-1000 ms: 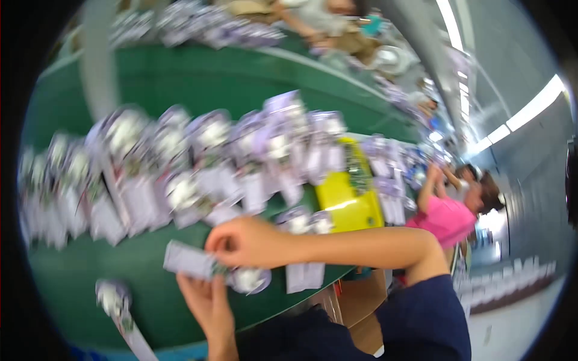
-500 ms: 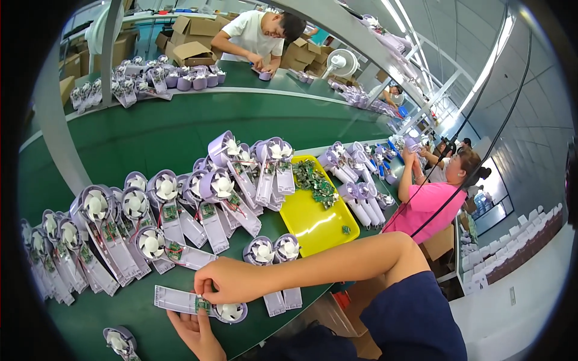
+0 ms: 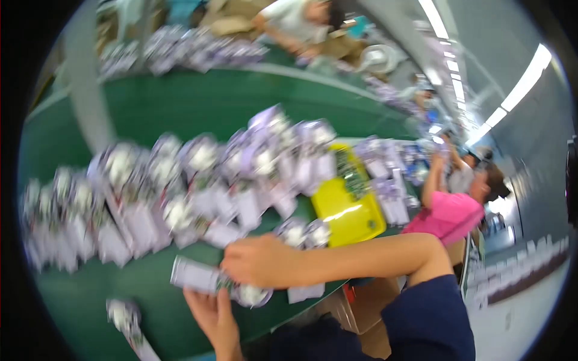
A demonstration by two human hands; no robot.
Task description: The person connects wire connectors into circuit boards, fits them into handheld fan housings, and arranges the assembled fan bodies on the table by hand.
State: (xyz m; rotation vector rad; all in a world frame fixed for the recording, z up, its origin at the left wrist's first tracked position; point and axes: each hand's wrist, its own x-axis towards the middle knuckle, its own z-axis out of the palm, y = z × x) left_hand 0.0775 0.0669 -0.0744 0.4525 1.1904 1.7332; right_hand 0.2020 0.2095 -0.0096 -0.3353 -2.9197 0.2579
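Note:
My left hand (image 3: 211, 316) grips an open handheld fan (image 3: 195, 277) from below, its thumb along the near edge. The fan has a pale handle shell pointing left and white blades in a purple ring at its right end. A small green circuit board (image 3: 225, 284) sits between handle and ring. Over that board, my right hand (image 3: 262, 262) has its fingers closed in a pinch; what they hold is hidden by the hand and blur. Just beyond my hands, a row of similar open fans (image 3: 201, 159) lies heaped on the green table.
A yellow tray (image 3: 343, 219) with green circuit boards (image 3: 355, 180) stands right of the heap. One fan (image 3: 127, 319) lies alone at lower left. Across the green bench (image 3: 198, 99) a person in white works; a person in pink (image 3: 448, 210) sits at right.
The whole view has shifted and blurred, so my hands and the table appear further right. My hands keep the same hold on the fan.

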